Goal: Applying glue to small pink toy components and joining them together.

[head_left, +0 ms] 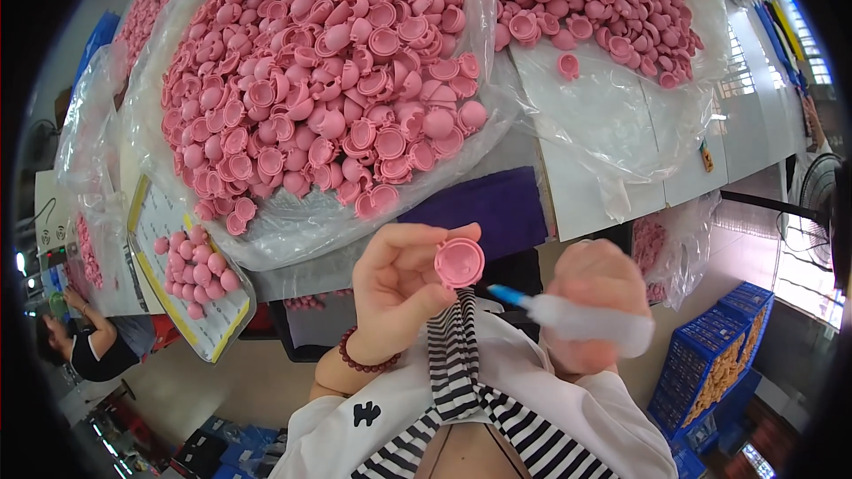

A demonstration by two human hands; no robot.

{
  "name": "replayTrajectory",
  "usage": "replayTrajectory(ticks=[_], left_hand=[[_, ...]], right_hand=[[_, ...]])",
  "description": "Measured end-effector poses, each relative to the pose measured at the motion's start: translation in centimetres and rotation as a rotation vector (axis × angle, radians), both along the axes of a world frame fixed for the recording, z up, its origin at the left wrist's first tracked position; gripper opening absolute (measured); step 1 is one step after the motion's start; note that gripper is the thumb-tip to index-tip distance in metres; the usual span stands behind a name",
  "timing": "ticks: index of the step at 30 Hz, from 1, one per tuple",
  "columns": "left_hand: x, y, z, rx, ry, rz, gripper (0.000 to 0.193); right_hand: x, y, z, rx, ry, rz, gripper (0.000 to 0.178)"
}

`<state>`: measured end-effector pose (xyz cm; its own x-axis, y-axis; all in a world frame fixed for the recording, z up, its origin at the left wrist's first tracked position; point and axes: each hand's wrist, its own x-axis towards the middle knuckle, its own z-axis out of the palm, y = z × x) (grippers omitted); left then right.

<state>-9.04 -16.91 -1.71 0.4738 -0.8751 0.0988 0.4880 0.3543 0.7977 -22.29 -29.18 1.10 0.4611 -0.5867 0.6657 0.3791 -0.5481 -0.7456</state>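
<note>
Between the thumb and fingers of my left hand [399, 275] is a pink plastic half-shell [460, 263], its hollow side turned up toward me. My right hand [596, 297] is wrapped round a white squeeze bottle [586, 325], slightly smeared by motion. The bottle's blue nozzle tip [507, 294] points left at the half-shell and stays a little apart from it. Just beyond my hands, a large heap of pink half-shells [328, 80] lies on clear plastic sheeting.
A tray [213, 337] with several joined pink balls [195, 270] sits at the left. A purple cloth [484, 213] lies by the table edge. More half-shells [603, 0] are heaped at the back right. Blue crates [710, 355] stand right; another person [89, 337] is at far left.
</note>
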Motion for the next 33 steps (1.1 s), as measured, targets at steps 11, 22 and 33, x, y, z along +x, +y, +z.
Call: replayTrajectory(ticks=[11,22,33], left_hand=[[0.3,-1.8,-1.9,-0.097,0.507,-0.328,0.045],[-0.8,-4.0,-4.7,0.0,0.199,-0.103,0.041],[-0.8,-3.7,-4.8,0.008,0.167,-0.057,0.044]], right_hand=[[-12.7,-15.8,-4.8,0.225,0.209,-0.934,0.038],[-10.3,-16.9,-4.9,-0.214,0.274,-1.307,0.036],[4.9,-17.8,-2.4,-0.515,1.032,-0.272,0.022]])
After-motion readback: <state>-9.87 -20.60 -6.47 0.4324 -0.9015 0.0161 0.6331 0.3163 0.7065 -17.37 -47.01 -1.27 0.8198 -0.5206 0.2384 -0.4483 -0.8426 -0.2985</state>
